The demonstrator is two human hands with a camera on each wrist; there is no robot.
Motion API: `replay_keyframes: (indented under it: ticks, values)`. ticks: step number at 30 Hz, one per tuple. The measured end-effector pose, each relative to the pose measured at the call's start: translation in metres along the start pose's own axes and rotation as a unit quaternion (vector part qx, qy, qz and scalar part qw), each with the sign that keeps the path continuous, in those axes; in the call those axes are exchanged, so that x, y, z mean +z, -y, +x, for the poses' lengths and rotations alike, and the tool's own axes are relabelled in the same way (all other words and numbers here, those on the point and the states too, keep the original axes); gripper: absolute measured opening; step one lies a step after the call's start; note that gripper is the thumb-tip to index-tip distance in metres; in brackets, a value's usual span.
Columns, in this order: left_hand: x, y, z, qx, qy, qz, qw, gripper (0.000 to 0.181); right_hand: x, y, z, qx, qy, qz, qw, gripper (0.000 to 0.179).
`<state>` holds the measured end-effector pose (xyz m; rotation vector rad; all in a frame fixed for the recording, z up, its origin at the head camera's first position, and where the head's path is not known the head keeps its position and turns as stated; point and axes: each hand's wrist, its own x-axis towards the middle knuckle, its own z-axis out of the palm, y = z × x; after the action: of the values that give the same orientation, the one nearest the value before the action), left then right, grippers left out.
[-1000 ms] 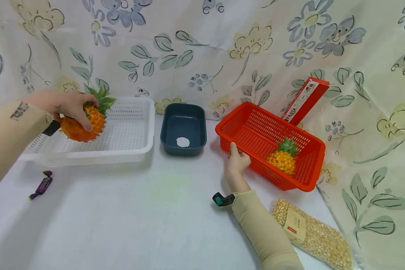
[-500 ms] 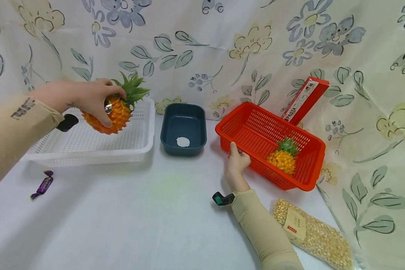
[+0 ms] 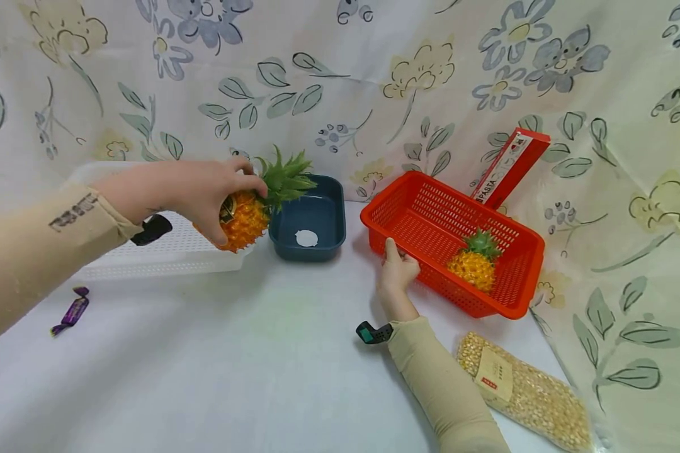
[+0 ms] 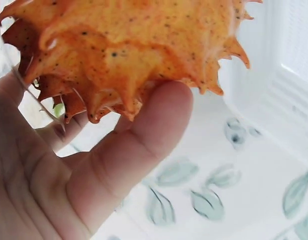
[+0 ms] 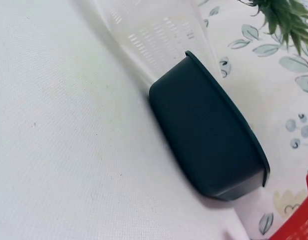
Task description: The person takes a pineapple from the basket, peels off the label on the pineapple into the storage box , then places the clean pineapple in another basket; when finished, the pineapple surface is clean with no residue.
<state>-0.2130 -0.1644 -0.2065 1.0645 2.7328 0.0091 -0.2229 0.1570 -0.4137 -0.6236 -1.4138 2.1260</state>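
My left hand (image 3: pixel 204 192) grips an orange, spiky pineapple (image 3: pixel 243 220) with a green leaf crown, held above the right end of the white basket (image 3: pixel 158 264). In the left wrist view the thumb (image 4: pixel 158 120) presses against the pineapple's spiky skin (image 4: pixel 139 45). Its crown overlaps the dark blue tub (image 3: pixel 308 217), which has a white patch on its inside. My right hand (image 3: pixel 398 277) holds the near left rim of the red basket (image 3: pixel 413 211), thumb over the edge. A smaller yellow-orange pineapple (image 3: pixel 473 270) lies inside that basket.
A purple-wrapped candy (image 3: pixel 72 311) lies on the white table (image 3: pixel 232 371) at left. A bag of yellow kernels (image 3: pixel 521 390) sits at the front right. Behind the red basket a red pasta box (image 3: pixel 512 167) leans against the floral cloth (image 3: pixel 340 100).
My left hand has carried the pineapple rightward from over the white basket's left part, rising and then dipping, to beside the blue tub. The right hand stays on the red basket's rim.
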Motion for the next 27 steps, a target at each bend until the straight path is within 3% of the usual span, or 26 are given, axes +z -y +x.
replay_keyframes:
  ticks: [5, 13, 27]
  values:
    - [0.014, -0.02, 0.007, 0.062, 0.003, 0.028, 0.9977, 0.083, -0.001, 0.0, -0.001, -0.001, 0.0, 0.0, 1.0, 0.017]
    - [0.035, -0.05, 0.008, 0.124, 0.022, 0.047, 0.9909, 0.084, 0.0, -0.001, -0.001, -0.016, -0.006, 0.006, 0.9998, 0.019]
    - [0.077, -0.069, 0.018, 0.163, 0.077, 0.058, 0.9819, 0.082, 0.002, -0.001, 0.0, -0.025, -0.009, 0.011, 0.9996, 0.025]
